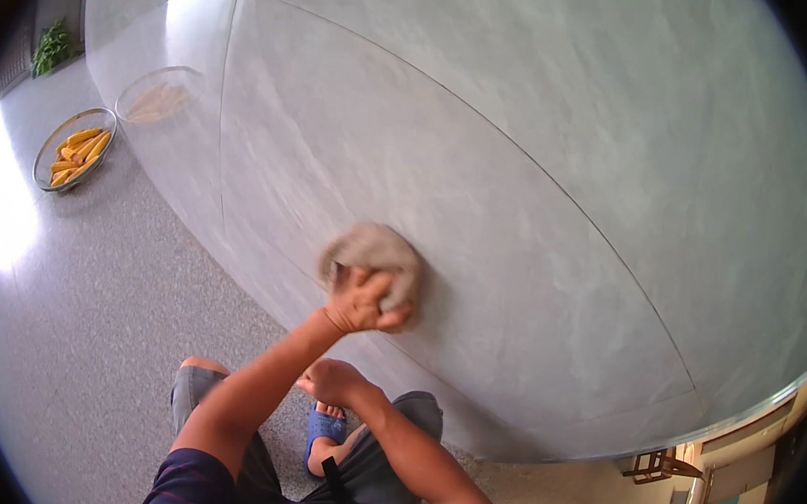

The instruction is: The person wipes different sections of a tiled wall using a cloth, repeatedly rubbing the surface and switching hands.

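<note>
My left hand (pixel 364 298) presses a grey-brown cloth (pixel 377 246) against the glossy grey tiled wall (pixel 514 289). Its fingers are bent over the lower part of the cloth, and both look slightly blurred. Below the left wrist, my right hand (pixel 334 381) is held with curled fingers above a blue slipper (pixel 325 428) on my foot. Nothing sticks out of that right fist, though its palm side is hidden from me. Dark seams run between the large wall tiles.
On the speckled grey floor (pixel 116 296) at left stands a bowl (pixel 42 167) of yellow corn cobs (pixel 79 153), mirrored in the wall. Green leaves (pixel 52 46) are farther back. A wooden stool (pixel 657 466) stands at lower right, past the wall's edge.
</note>
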`<control>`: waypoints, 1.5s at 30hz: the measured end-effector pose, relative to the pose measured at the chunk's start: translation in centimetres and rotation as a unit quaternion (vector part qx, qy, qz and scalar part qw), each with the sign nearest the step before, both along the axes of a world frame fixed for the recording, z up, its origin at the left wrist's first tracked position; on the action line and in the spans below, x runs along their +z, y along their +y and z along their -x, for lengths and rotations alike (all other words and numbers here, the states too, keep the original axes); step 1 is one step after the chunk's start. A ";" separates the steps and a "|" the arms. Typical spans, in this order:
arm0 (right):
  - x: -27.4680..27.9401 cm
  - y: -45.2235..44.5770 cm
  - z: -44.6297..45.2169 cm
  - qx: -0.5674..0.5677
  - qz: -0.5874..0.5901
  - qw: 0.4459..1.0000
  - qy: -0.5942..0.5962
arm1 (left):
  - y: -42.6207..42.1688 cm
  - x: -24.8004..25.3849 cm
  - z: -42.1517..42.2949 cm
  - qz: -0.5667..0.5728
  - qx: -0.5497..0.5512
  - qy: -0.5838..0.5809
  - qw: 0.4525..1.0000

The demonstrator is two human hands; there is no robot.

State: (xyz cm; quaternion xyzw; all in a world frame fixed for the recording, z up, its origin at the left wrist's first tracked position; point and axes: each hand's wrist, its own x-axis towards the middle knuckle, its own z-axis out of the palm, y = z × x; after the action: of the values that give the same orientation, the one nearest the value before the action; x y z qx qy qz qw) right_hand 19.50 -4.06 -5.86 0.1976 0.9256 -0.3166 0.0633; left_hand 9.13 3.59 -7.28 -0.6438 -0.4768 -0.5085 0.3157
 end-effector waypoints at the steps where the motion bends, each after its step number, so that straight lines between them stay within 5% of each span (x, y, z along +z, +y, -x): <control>1: 1.3 -0.1 0.0 -0.009 0.016 0.997 -0.080 | 0.2 -0.2 1.1 0.022 0.020 -0.044 0.999; 6: -2.7 0.4 -1.5 -0.031 0.036 0.998 -0.028 | 0.5 1.7 4.7 -0.053 0.031 -0.463 0.884; 7: -2.6 0.4 -1.4 -0.035 0.037 0.998 -0.024 | 1.3 1.0 5.9 -0.090 0.043 -0.557 0.825; 9: -2.2 0.3 -1.2 -0.015 0.038 0.999 -0.033 | 1.7 -0.8 8.8 -0.120 -0.010 -0.787 0.604; 10: -1.6 0.2 -0.8 -0.026 0.040 0.998 -0.030 | 0.9 -2.0 10.5 0.003 -0.008 -0.886 0.464; 11: -0.7 0.0 -0.3 -0.017 0.040 0.998 -0.047 | 0.8 -2.4 10.3 0.016 -0.003 -0.907 0.421; 14: -0.2 -0.1 1.0 0.004 0.018 0.996 -0.090 | 0.1 -0.8 4.1 0.043 0.108 -0.858 0.499; 16: 0.8 -0.5 1.7 0.002 0.021 0.994 -0.104 | -0.5 -1.8 0.6 0.048 0.078 -0.732 0.676; 17: 0.6 -0.5 1.6 -0.002 0.023 0.994 -0.104 | -1.2 -2.0 -0.7 0.053 0.076 -0.731 0.676; 19: -0.6 -0.7 1.2 0.041 -0.001 0.994 -0.099 | -3.7 0.7 -2.5 0.143 0.034 -0.512 0.846; 21: -2.2 -1.2 1.4 0.037 -0.001 0.998 -0.053 | -5.2 2.6 -2.9 0.128 0.003 -0.459 0.879; 23: -3.5 -1.3 1.9 0.046 -0.011 0.999 0.013 | -6.0 2.5 -2.5 0.169 -0.023 -0.185 0.968; 24: -3.7 -1.4 2.3 0.036 -0.010 0.999 0.011 | -5.9 2.4 -1.9 0.163 -0.013 -0.094 0.982; 28: -0.9 -1.0 3.0 0.011 0.017 0.999 -0.051 | -4.3 1.7 0.6 0.144 0.038 -0.023 0.989; 30: -0.1 -1.0 2.6 0.011 0.022 0.997 -0.075 | -3.4 3.2 0.7 0.128 0.010 -0.298 0.946; 35: 0.8 -0.8 0.7 -0.003 0.036 0.998 -0.050 | -1.0 7.5 5.3 -0.009 0.019 -0.521 0.853; 39: 0.7 -0.5 0.7 -0.003 0.041 0.998 -0.044 | -0.3 7.6 4.7 -0.050 -0.062 -0.585 0.807; 42: -1.1 -0.8 1.3 -0.011 0.036 0.999 -0.015 | -1.4 6.8 0.2 -0.030 -0.027 -0.398 0.917; 45: -5.9 -0.6 1.4 -0.011 0.075 0.995 0.063 | -2.7 4.5 -4.0 -0.014 -0.051 -0.087 0.995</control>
State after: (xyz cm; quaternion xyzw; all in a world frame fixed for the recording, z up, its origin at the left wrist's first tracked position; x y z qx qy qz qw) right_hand 18.11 -4.70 -11.73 0.1816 0.8992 -0.3978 0.0158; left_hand 13.17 0.86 -2.81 -0.6159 -0.4616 -0.5848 0.2561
